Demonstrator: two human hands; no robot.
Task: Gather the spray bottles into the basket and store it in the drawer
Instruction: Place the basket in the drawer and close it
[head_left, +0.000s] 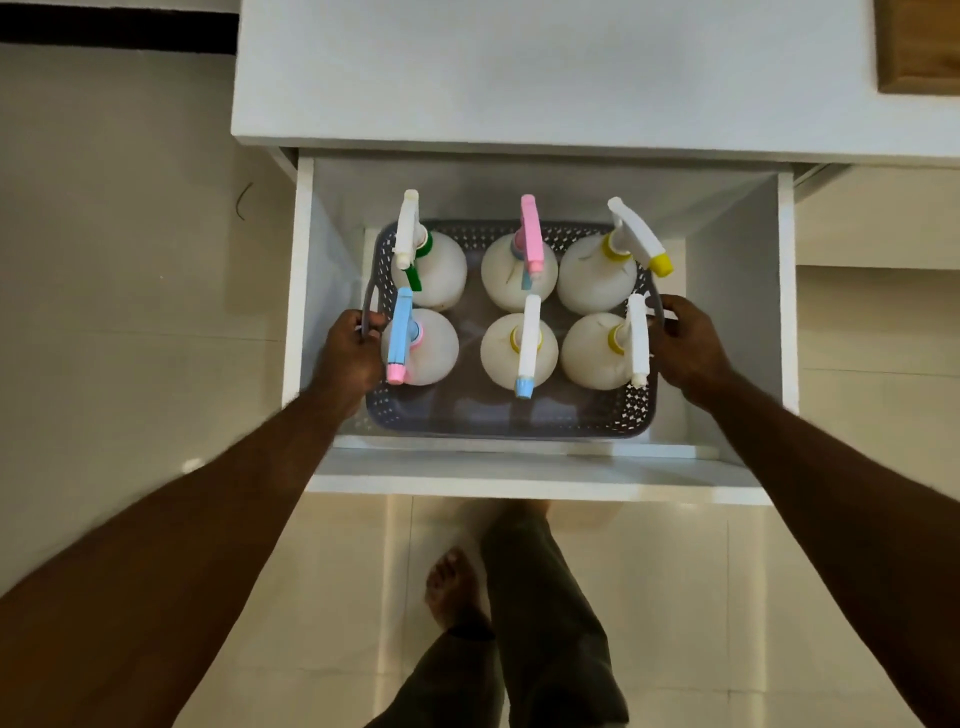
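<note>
A grey perforated basket (498, 418) sits inside the open white drawer (530, 480). It holds several white spray bottles standing upright in two rows, among them one with a pink trigger (531, 234), one with a yellow nozzle (641, 239) and one with a blue trigger (401, 332). My left hand (350, 348) grips the basket's left handle. On the other side, my right hand (688, 343) curls round the right handle. The basket's bottom is hidden, so I cannot tell whether it rests on the drawer floor.
The drawer is pulled out from under a white countertop (519, 73). A wooden board (919, 47) lies at the counter's far right. Pale floor tiles (130, 291) surround the unit, and my legs and a bare foot (457, 587) stand just before the drawer front.
</note>
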